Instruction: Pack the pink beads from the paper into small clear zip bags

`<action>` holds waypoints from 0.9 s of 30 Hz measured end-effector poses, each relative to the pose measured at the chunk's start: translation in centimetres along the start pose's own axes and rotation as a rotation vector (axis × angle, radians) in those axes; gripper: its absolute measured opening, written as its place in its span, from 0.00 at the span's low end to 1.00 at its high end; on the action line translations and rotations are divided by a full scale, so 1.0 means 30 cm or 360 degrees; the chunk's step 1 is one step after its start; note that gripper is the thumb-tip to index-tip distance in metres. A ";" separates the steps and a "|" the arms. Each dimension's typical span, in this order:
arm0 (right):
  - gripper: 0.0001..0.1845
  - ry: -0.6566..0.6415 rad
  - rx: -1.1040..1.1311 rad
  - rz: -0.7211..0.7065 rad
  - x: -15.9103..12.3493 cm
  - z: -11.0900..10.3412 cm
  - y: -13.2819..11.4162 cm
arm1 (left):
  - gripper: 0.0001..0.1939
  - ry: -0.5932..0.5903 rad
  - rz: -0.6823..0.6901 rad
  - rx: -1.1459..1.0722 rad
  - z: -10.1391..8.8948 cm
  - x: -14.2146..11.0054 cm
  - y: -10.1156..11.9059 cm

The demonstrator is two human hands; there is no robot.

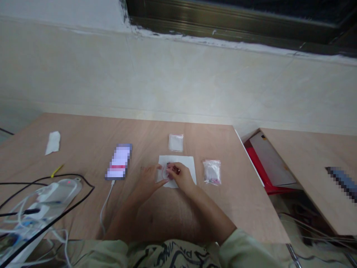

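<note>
On a white sheet of paper lies a small clear thing with a thin red edge, perhaps a plastic bag, with small dark bits at its top. My left hand rests to its left, thumb and fingers spread and reaching the paper's left side. From the right, my right hand bends over it with fingertips pinched together; whatever they hold is too small and covered to name. Above the paper sits a clear zip bag with pale contents. Another zip bag, with pinkish bits near its bottom, lies to the right.
A phone on a white charging cable lies left of my hands. Farther left are a power strip with tangled cords, a yellow tie and a white paper piece. A gap separates this table from another table at right.
</note>
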State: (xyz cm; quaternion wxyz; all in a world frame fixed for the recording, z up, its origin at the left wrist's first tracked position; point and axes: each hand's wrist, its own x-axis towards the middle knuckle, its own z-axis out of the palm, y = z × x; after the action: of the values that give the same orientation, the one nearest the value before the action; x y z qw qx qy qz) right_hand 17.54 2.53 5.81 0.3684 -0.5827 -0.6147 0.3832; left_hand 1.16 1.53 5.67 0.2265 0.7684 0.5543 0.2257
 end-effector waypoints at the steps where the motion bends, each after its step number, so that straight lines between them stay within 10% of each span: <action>1: 0.08 0.0031 -0.0023 0.0008 0.004 0.007 0.008 | 0.21 0.0013 0.0003 0.0000 0.000 0.000 0.002; 18: 0.02 -0.0072 -0.0554 0.0060 0.132 -0.021 0.129 | 0.21 0.0028 -0.0102 -0.0115 -0.036 0.023 -0.017; 27: 0.05 0.0010 -0.0113 -0.0013 0.067 -0.028 0.002 | 0.21 0.0020 -0.0069 -0.0065 -0.010 0.045 -0.010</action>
State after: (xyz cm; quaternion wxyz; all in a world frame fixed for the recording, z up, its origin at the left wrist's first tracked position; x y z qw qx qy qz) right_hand 18.21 4.57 6.13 0.3510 -0.5942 -0.6291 0.3578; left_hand 1.14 2.93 5.86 0.2436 0.7500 0.5675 0.2369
